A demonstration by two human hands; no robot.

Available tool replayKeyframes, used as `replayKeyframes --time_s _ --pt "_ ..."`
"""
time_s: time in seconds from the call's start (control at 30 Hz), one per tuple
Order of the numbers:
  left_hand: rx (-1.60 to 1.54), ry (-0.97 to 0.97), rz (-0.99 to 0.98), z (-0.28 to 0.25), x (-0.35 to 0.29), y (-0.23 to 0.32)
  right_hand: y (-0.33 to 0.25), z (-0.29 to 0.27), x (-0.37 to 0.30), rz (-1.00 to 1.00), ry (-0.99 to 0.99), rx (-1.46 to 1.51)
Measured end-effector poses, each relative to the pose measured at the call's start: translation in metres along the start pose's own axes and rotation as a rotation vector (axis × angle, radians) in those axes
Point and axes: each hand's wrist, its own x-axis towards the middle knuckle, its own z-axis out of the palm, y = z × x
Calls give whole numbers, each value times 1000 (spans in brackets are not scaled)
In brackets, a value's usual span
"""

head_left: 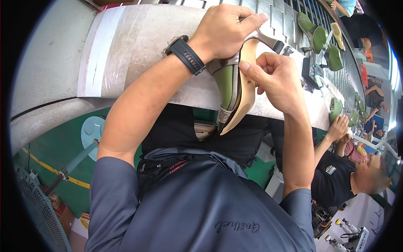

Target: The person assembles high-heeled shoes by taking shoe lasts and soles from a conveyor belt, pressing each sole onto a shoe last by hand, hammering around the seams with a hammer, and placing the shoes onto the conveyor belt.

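Observation:
A green and grey high-heeled shoe (226,82) is held on its side above the worktable's front edge, its pointed toe toward me and its heel to the upper right. My left hand (224,31) is closed round the shoe's heel end, thumb against the back near the heel stem. Along the shoe's bottom lies a tan outsole (247,94); near the toe a gap shows between outsole and shoe. My right hand (277,77) pinches the outsole at its middle, with the thumb on its face and the fingers partly hidden behind it. A decorated band wraps the toe.
The pale worktable (138,50) spans the front. Beyond it runs a slatted conveyor (300,12) carrying green shoes (315,35) and another tan sole (337,35). A co-worker (336,176) sits at the right, hands near a green shoe. A fan (40,210) and round stool (92,134) stand at the left.

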Motion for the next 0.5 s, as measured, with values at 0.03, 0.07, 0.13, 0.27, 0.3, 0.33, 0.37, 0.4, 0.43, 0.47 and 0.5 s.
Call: replayKeyframes --time_s 0.03,0.07,0.13,0.27,0.3,0.33,0.37,0.4,0.43,0.47,0.5 --pt "-2 -1 0 0 0 1 0 2 0 2 1 -1" --pt "32 -6 2 0 1 3 1 4 0 -5 50 -50" --pt "63 -13 7 0 1 3 5 10 2 -11 104 -101" --pt "38 -28 32 3 4 -1 19 16 17 -1 213 -22" --pt "-1 -31 23 4 5 -2 22 15 17 -14 238 3" --pt "5 -51 3 -1 2 2 24 18 17 5 234 20" --pt "6 -54 3 -1 1 2 25 17 14 6 237 23" --pt "0 -59 9 -1 2 1 25 15 7 -24 187 49" --pt "-3 -58 15 -3 2 2 25 14 2 -59 132 74" --pt "-1 -57 15 -4 1 3 26 12 -4 -61 131 74" --pt "-4 -54 -5 -6 -1 4 26 10 -11 -99 89 123"
